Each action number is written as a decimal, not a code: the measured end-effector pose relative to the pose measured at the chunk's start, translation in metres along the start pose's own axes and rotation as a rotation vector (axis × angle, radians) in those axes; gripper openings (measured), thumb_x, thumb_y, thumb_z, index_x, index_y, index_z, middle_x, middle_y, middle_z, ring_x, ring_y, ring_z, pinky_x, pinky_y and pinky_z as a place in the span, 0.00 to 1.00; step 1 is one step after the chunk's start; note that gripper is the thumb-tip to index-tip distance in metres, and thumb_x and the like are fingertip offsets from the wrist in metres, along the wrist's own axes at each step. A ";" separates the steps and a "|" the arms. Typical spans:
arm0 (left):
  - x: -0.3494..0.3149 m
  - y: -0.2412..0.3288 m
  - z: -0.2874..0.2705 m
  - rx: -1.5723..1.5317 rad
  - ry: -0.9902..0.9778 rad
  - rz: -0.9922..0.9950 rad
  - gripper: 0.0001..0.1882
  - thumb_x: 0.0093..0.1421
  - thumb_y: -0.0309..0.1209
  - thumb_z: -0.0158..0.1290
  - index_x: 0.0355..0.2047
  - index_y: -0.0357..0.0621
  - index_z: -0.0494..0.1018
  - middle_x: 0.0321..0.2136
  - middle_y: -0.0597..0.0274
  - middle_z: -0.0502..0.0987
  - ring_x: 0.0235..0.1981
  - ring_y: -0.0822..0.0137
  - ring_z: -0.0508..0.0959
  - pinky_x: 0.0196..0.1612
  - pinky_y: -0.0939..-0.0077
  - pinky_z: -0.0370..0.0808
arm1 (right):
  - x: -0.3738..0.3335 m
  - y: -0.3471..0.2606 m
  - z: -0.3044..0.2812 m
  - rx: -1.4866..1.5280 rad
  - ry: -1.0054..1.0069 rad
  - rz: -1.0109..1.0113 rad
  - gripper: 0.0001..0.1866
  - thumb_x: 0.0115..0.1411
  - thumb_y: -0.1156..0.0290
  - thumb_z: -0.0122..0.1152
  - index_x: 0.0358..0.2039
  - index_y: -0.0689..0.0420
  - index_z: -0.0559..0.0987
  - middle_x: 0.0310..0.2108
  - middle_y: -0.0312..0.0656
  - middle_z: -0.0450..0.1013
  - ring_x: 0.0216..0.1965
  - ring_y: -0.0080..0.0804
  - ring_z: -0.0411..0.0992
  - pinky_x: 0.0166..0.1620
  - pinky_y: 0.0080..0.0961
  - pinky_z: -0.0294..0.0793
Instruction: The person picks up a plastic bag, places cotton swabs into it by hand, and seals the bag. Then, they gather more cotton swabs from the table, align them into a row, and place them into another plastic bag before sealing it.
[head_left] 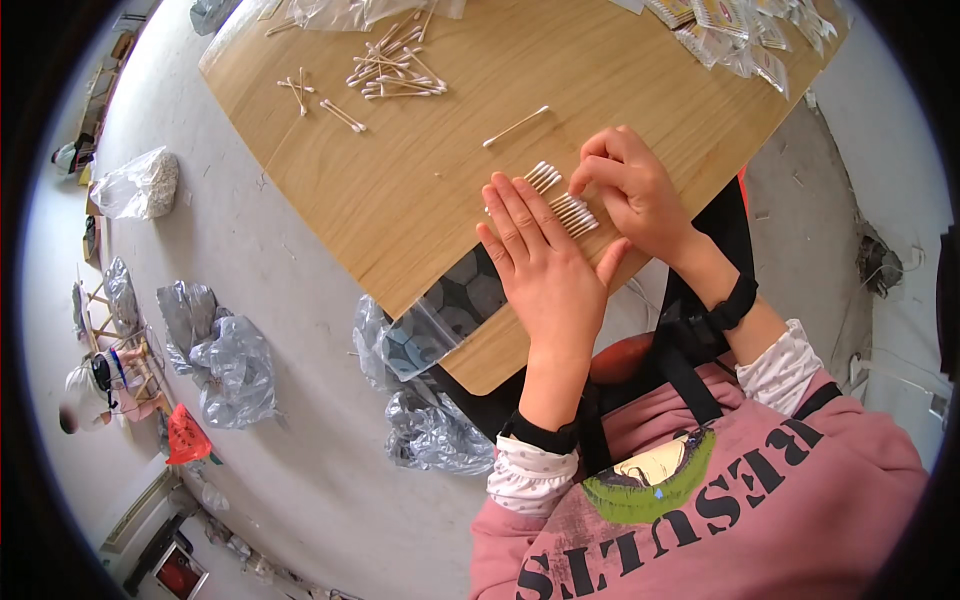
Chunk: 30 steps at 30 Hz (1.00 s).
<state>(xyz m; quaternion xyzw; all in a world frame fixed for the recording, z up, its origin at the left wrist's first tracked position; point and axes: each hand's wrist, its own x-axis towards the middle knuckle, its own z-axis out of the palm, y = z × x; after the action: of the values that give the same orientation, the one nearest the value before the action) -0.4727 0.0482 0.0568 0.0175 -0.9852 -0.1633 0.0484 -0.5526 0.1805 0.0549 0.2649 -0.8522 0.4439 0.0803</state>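
My left hand [545, 262] lies palm down with its fingers stretched out, covering part of a row of cotton swabs [574, 216] on the wooden table. More swabs [543, 176] of that row show just beyond its fingertips, their white heads lined up. At the right end of the row is my right hand [637, 197], its fingers curled in and the fingertips down by the swab heads. Whatever may be between those fingers is hidden. A single cotton swab [516, 127] lies apart, a little beyond both hands.
Toward the far left of the table [330, 200] is a loose pile of cotton swabs [398, 72], with a few strays beside it. Small wrapped packets [735, 35] are heaped at the far right. Grey plastic bags [235, 365] lie on the floor to the left.
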 end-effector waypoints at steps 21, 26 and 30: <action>-0.001 0.002 -0.003 -0.013 -0.024 -0.011 0.64 0.54 0.66 0.57 0.70 0.22 0.44 0.72 0.33 0.45 0.75 0.44 0.44 0.73 0.48 0.42 | 0.015 0.004 0.012 -0.002 0.064 -0.014 0.09 0.50 0.85 0.56 0.25 0.56 0.79 0.31 0.36 0.70 0.37 0.37 0.69 0.40 0.32 0.71; -0.001 0.001 0.000 -0.041 -0.021 -0.013 0.64 0.54 0.64 0.58 0.70 0.23 0.44 0.72 0.34 0.44 0.75 0.44 0.43 0.73 0.48 0.41 | 0.016 -0.002 0.014 0.032 0.100 0.036 0.08 0.50 0.85 0.57 0.25 0.56 0.79 0.32 0.36 0.70 0.37 0.36 0.69 0.40 0.32 0.72; -0.001 0.002 -0.002 -0.044 -0.021 -0.011 0.64 0.54 0.64 0.59 0.70 0.23 0.43 0.72 0.33 0.44 0.75 0.44 0.42 0.73 0.48 0.41 | 0.016 -0.001 0.013 0.012 0.074 0.032 0.07 0.50 0.83 0.58 0.26 0.56 0.79 0.32 0.37 0.70 0.37 0.36 0.69 0.40 0.32 0.72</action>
<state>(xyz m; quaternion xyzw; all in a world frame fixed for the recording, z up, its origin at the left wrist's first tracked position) -0.4717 0.0491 0.0592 0.0202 -0.9817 -0.1855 0.0377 -0.5643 0.1639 0.0541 0.2353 -0.8500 0.4599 0.1031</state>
